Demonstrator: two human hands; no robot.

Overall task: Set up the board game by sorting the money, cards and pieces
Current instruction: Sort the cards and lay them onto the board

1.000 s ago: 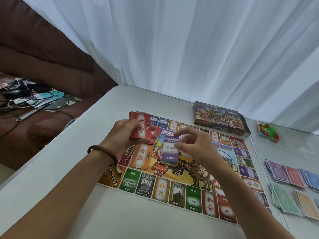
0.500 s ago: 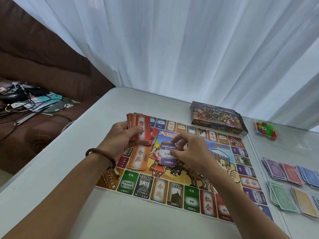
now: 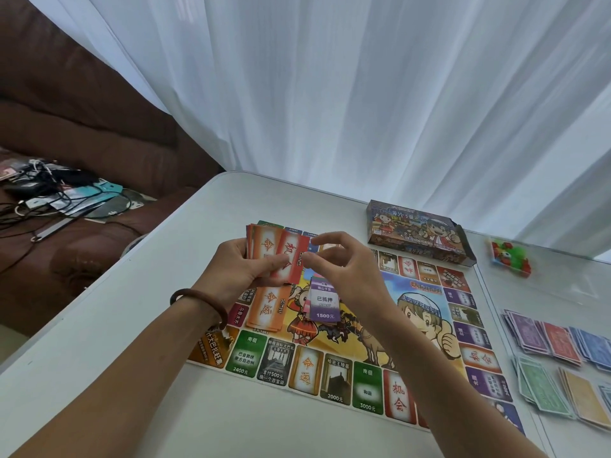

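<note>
The game board [image 3: 367,388] lies flat on the white table [image 3: 139,325]. Above its far left corner, my left hand [image 3: 238,269] grips a fan of red and orange cards [image 3: 281,249]. My right hand [image 3: 347,269] hovers beside the fan, fingers loosely curled, its thumb tip touching the right edge of the top red card. Below that hand, a purple card marked 1500 [image 3: 325,302] lies on a small pile on the board. An orange card pile [image 3: 266,309] sits on the board left of it.
The game box [image 3: 416,236] stands past the board's far edge. A clear bag of red and green pieces [image 3: 509,256] lies to its right. Sorted stacks of coloured money [image 3: 558,342] cover the table's right side. A brown sofa with cables [image 3: 66,200] is at the left.
My right hand laid the purple card on the board pile, let go of it and moved up to the fan in my left hand.
</note>
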